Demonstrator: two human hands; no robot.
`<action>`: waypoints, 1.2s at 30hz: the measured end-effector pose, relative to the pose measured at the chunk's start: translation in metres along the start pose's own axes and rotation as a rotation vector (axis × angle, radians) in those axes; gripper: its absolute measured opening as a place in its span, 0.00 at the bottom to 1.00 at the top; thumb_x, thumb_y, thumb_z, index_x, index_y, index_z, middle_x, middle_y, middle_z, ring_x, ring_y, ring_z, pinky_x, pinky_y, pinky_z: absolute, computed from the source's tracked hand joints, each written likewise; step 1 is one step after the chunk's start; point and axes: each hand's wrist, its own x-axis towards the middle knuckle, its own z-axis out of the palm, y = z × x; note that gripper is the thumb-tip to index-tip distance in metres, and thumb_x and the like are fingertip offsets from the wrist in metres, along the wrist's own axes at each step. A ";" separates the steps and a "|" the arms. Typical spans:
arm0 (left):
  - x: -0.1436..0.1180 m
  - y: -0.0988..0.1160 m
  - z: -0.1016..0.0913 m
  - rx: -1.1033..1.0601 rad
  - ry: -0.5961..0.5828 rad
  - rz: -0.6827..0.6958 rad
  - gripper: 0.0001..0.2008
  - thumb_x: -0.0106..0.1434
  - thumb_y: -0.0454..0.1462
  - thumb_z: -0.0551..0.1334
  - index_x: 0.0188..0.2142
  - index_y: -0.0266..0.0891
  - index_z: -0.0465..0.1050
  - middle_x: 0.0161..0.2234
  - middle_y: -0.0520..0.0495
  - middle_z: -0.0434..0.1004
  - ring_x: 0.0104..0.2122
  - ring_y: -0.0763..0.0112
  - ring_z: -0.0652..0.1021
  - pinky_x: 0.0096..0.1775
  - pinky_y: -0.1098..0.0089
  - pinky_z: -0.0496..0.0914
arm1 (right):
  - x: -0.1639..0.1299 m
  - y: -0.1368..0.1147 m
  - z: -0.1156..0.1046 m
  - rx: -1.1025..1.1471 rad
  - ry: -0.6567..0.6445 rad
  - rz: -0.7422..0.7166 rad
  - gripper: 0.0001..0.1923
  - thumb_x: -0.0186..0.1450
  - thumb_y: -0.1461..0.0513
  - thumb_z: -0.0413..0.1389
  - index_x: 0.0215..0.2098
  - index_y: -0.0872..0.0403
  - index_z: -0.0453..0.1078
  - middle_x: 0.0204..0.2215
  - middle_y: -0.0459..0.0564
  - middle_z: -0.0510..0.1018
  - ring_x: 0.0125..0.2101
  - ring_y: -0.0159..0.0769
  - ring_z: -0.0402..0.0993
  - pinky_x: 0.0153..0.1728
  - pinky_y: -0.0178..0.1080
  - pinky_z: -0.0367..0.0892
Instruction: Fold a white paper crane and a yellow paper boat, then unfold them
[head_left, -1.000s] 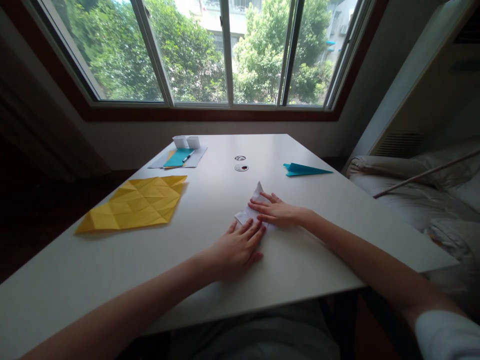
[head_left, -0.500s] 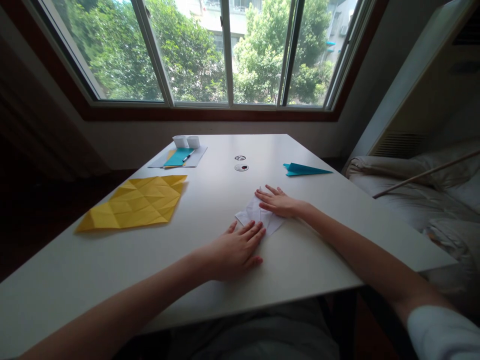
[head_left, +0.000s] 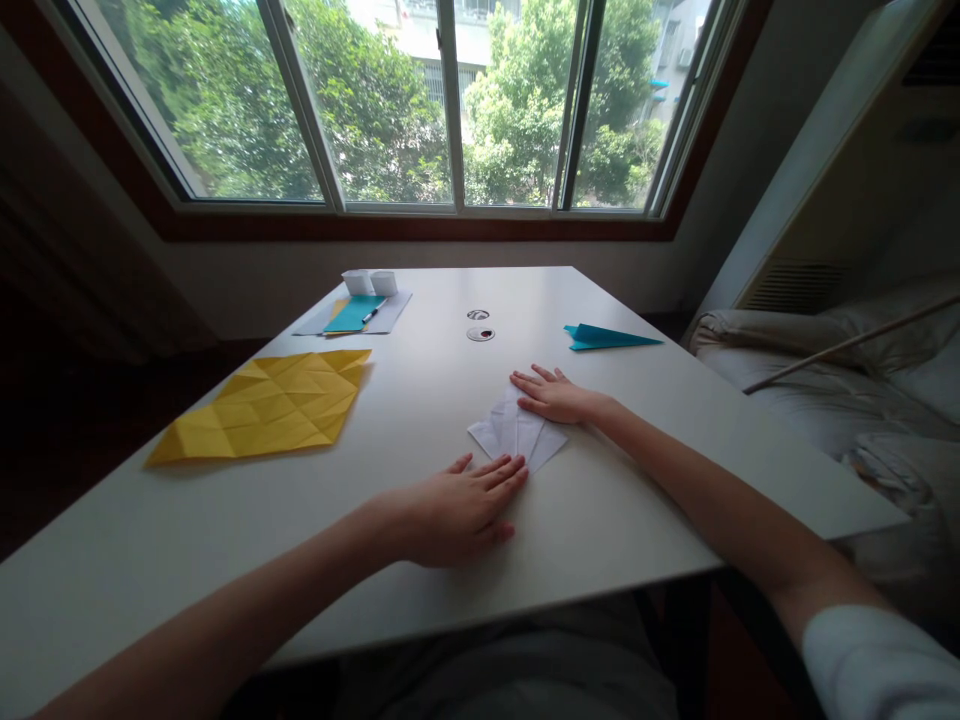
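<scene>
In the head view, the white paper [head_left: 504,428] lay flat on the table [head_left: 420,400], already creased and folded in places; whether more folds remained could not be told. Its narrower end pointed toward the window [head_left: 382,120], its long axis seemingly running that way. The left hand [head_left: 459,510], fingers outstretched, touched the near end; the right hand [head_left: 553,396], spread flat, covered the far part.

White paper [head_left: 506,428]: folded, creased, pointed corners out to left and right; lying on white tabletop [head_left: 427,400].
</scene>
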 end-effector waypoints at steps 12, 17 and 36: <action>-0.015 -0.014 -0.038 -0.399 0.079 0.087 0.21 0.65 0.47 0.49 0.55 0.45 0.61 0.53 0.49 0.67 0.50 0.67 0.70 0.50 0.70 0.64 | -0.001 -0.003 0.000 -0.013 0.007 0.008 0.34 0.64 0.44 0.31 0.64 0.48 0.37 0.64 0.43 0.41 0.62 0.49 0.30 0.58 0.58 0.31; 0.007 -0.032 -0.019 -0.144 0.441 0.032 0.19 0.66 0.41 0.48 0.55 0.42 0.61 0.57 0.44 0.60 0.57 0.65 0.62 0.56 0.64 0.57 | -0.001 -0.005 -0.001 -0.028 0.000 0.012 0.34 0.64 0.44 0.31 0.64 0.48 0.37 0.64 0.42 0.41 0.62 0.50 0.30 0.57 0.58 0.30; 0.015 -0.028 0.009 0.262 0.394 0.139 0.19 0.65 0.40 0.48 0.55 0.39 0.59 0.54 0.39 0.64 0.53 0.59 0.66 0.52 0.60 0.59 | -0.029 -0.026 -0.006 0.027 -0.079 -0.161 0.29 0.65 0.46 0.34 0.63 0.40 0.38 0.64 0.43 0.39 0.62 0.49 0.26 0.56 0.60 0.28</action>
